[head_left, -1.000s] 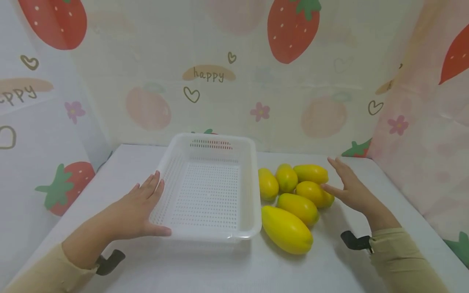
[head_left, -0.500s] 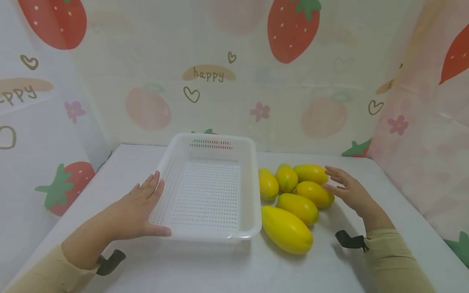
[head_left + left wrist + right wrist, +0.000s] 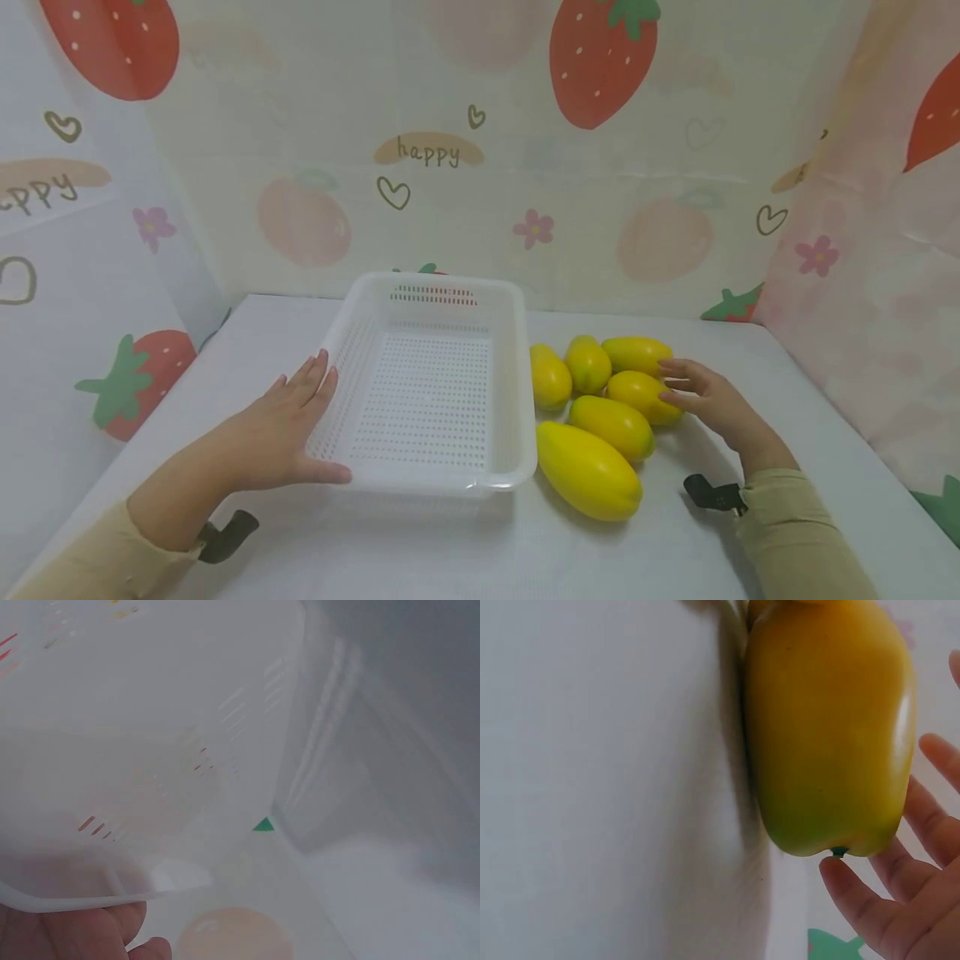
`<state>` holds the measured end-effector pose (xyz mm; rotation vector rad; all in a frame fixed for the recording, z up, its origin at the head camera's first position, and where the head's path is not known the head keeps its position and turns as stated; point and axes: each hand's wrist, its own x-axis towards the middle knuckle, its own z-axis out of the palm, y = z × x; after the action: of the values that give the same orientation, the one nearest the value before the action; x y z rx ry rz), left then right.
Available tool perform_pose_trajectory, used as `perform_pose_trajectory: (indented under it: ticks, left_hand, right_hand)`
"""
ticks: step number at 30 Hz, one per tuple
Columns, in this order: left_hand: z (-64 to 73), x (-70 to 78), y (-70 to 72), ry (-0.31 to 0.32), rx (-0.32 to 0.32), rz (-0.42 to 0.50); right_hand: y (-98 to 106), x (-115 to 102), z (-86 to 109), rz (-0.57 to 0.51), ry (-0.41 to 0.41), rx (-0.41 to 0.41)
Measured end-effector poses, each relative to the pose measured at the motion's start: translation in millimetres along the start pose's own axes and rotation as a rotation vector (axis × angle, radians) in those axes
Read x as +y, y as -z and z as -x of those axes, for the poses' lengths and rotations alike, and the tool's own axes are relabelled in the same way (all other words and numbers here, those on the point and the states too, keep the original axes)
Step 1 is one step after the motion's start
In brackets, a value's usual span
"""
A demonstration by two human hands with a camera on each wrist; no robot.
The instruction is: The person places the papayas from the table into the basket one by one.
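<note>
A white perforated plastic basket (image 3: 528,375) sits mid-table. My left hand (image 3: 270,437) rests against its left side, fingers straight along the rim and thumb stretched over the front corner. From the left wrist, fingers (image 3: 82,934) show right under the basket's rim (image 3: 67,904). Several yellow fruits with greenish ends, papaya-like, lie to the basket's right. My right hand (image 3: 712,404) is at the right end of a yellow fruit (image 3: 632,394), fingers spread and extended over it. In the right wrist view that hand (image 3: 900,881) has fingertips right beside the green stem end of a yellow fruit (image 3: 829,735).
The largest yellow fruit (image 3: 588,473) lies nearest the front, close to the basket's right wall. Another fruit (image 3: 637,356) is at the back of the group. White cloth covers the table (image 3: 420,554), and strawberry-print curtains (image 3: 450,225) enclose its back and sides.
My right hand has moved slightly down and left, its fingers coming in closer over the right end of the fruits. The left hand, basket and fruits have stayed in place.
</note>
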<state>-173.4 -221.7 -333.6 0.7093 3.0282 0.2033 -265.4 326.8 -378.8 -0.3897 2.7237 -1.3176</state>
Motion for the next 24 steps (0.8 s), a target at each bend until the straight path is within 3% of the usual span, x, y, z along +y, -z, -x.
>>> perform_pose_trajectory:
  ticks: [13,24]
  left_hand:
    - [1.0,1.1,0.8,0.005,-0.001,0.006]
    - [0.9,0.4,0.8,0.007,0.000,0.012]
  right_hand:
    - [-7,11,-4.5,0.147,-0.112,-0.056]
    - [-8,17,-3.5,0.115,-0.112,-0.079]
